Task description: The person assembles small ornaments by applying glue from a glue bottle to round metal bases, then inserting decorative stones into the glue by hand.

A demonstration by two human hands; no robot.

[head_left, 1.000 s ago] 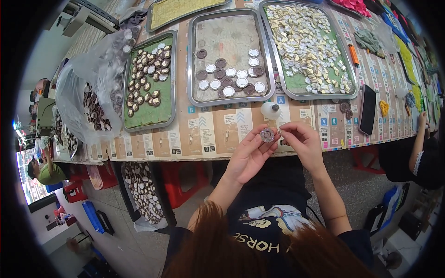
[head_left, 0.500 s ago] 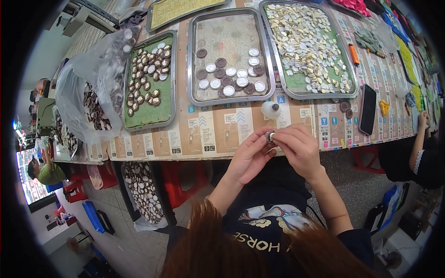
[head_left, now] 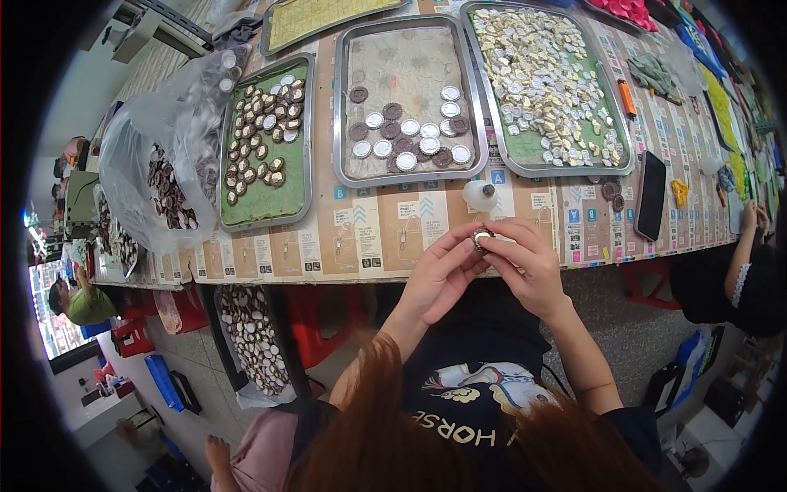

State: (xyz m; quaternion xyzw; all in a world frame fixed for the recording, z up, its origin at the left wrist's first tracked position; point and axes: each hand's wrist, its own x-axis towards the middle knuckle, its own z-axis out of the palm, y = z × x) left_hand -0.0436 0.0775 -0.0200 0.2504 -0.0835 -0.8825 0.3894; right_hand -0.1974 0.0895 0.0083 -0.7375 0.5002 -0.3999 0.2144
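Partly hidden, a disc sits clamped between left fingers and right fingers.

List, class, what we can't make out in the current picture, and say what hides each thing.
All in the head view:
- Round piece: far side, turned away and shielded by the left hand and right hand.
- Yellow-lined tray: far end, cut off by the top edge.
- Person in pink: cut off by the lower edge.
- White-and-gold pieces: too small and crowded to count.
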